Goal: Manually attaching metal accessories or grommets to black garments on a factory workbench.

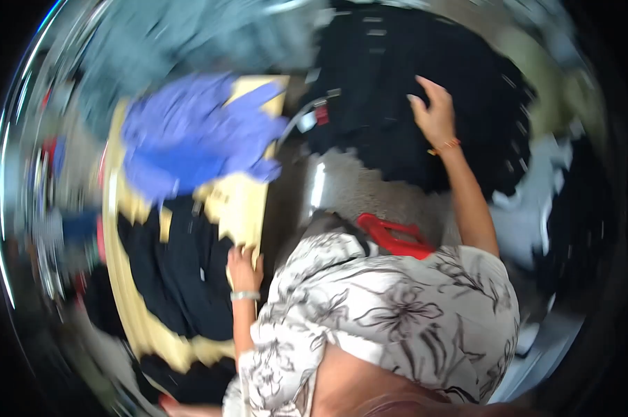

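My right hand (437, 117) is stretched out over a large heap of black garments (376, 76). Its thumb and fingers are apart with nothing between them; whether it touches the cloth I cannot tell. My left hand (245, 270) rests at the right edge of a pale yellow table (243, 201), beside a dark garment (178, 267) that lies spread on it. The fingers of this hand point forward and look loosely extended, holding nothing that shows. Farther up the table lies a crumpled heap of violet-blue garments (189, 132).
A red frame-like object (397, 235) is low down in front of me. Grey-blue cloth (182, 45) fills the far left. Pale blue cloth (529, 215) and more black cloth (581, 215) lie at the right. A red tag (321, 115) shows at the black heap's left edge.
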Motion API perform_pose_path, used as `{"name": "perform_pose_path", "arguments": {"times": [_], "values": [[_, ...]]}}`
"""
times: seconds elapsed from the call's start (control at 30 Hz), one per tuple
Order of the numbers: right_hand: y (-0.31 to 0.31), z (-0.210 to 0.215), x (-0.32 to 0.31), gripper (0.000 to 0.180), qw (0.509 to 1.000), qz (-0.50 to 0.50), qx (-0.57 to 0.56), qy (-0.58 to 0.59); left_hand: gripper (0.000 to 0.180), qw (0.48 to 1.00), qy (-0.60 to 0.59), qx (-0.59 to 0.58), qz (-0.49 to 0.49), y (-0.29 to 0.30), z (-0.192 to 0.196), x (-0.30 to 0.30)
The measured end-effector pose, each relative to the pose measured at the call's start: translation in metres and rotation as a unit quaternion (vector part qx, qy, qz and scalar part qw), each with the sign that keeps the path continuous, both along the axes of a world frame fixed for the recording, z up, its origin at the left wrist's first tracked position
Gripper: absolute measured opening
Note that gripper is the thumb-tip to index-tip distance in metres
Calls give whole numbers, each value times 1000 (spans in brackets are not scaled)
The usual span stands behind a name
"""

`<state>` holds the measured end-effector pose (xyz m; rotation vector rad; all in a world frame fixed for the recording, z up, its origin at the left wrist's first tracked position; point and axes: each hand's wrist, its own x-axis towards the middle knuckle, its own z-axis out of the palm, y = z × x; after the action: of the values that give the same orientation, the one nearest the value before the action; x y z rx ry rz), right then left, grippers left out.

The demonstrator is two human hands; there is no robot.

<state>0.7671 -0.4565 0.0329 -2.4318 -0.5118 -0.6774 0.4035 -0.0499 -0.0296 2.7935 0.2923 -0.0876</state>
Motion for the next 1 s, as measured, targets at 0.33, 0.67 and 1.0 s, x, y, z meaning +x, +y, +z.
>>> {"name": "perform_pose_path", "arguments": {"times": [0.33, 0.67, 1.0], "values": [[252, -40, -93, 33, 860, 463, -95, 192, 33, 954, -43, -19, 297, 21, -17, -133], [488, -37, -246, 33, 699, 669, -167, 192, 51, 799, -151, 101, 574, 105, -47, -257], [654, -98, -365, 53, 646, 728, -228, -12, 30, 832, -115, 78, 537, 177, -76, -304]]}}
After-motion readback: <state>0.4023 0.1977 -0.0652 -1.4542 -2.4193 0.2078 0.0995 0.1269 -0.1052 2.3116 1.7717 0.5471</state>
